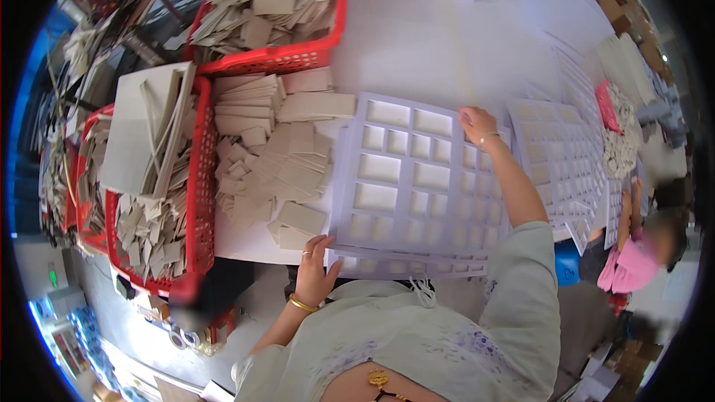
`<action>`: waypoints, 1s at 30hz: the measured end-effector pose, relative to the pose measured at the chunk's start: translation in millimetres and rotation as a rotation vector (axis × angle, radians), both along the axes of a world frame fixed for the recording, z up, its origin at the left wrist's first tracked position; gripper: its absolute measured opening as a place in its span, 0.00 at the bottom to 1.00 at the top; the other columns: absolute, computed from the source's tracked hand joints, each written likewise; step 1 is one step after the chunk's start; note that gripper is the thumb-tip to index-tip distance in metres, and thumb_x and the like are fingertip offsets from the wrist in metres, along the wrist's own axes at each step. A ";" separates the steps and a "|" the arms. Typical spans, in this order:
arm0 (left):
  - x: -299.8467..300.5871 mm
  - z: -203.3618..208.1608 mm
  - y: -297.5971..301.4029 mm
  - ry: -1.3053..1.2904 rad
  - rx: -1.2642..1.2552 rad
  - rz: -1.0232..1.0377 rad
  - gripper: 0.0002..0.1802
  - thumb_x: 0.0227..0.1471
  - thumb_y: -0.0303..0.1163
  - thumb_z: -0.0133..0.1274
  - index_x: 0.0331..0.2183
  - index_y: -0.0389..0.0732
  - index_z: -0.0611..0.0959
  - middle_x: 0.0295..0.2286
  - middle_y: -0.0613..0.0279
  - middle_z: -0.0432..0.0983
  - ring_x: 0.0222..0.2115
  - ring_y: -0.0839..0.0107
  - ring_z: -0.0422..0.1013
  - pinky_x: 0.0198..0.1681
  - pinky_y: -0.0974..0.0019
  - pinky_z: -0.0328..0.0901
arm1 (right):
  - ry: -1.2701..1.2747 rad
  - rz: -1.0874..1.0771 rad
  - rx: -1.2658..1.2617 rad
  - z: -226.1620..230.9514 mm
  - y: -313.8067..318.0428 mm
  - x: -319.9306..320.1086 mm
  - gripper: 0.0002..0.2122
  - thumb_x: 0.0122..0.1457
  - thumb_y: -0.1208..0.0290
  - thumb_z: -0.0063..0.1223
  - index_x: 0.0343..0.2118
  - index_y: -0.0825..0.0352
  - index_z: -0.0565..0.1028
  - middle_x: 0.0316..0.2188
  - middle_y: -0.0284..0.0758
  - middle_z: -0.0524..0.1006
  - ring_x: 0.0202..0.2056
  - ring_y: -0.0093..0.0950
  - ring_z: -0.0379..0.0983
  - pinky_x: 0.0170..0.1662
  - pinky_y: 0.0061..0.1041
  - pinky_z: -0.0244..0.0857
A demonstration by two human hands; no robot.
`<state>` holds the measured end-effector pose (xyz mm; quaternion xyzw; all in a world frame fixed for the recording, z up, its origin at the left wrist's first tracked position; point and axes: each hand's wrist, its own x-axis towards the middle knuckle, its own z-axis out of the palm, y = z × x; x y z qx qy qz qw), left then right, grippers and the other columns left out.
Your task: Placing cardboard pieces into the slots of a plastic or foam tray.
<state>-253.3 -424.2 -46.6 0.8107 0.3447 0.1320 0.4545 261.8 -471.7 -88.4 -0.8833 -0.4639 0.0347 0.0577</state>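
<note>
A white compartment tray (406, 173) with rectangular openings of several sizes lies on a stack of similar white trays (477, 242) at the table's front edge. My right hand (479, 125) has its fingers curled over the far right corner of the upper tray. At the near left corner is my left hand (314, 274), its fingers and thumb bent round the tray's edge; the fingertips' underside is hidden. Left of the tray lie loose grey cardboard pieces (287, 160), some in small stacks and some spread out.
Red plastic baskets (201, 186) full of cardboard pieces stand at the left and far left, one bearing a bundle of large grey sheets (141, 130). More white trays (555, 145) lie to the right. A person in pink (631, 264) works at the far right beside a pile of small pieces (620, 138).
</note>
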 end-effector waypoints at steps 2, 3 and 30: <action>-3.7 -1.0 -1.4 -0.018 -0.076 0.038 0.30 0.41 0.25 0.57 0.49 0.38 0.69 0.48 0.47 0.64 0.46 0.49 0.65 0.48 0.57 0.64 | 0.100 0.044 -0.031 3.0 0.7 0.6 0.11 0.58 0.58 0.44 0.37 0.54 0.76 0.38 0.30 0.77 0.41 0.32 0.73 0.45 0.38 0.61; -3.3 -3.9 -0.8 -0.019 -0.032 0.017 0.30 0.42 0.25 0.57 0.49 0.38 0.68 0.48 0.47 0.64 0.42 0.52 0.68 0.43 0.58 0.66 | 0.125 0.046 -0.022 5.9 -3.2 0.7 0.11 0.58 0.57 0.45 0.37 0.54 0.76 0.37 0.29 0.77 0.41 0.31 0.73 0.44 0.37 0.60; -38.0 66.2 131.5 -0.143 0.308 0.239 0.19 0.42 0.21 0.56 0.41 0.40 0.76 0.40 0.57 0.73 0.32 0.61 0.72 0.34 0.63 0.67 | -0.036 0.746 0.388 124.4 221.1 -183.3 0.04 0.53 0.67 0.52 0.27 0.59 0.76 0.26 0.31 0.76 0.31 0.31 0.72 0.47 0.33 0.58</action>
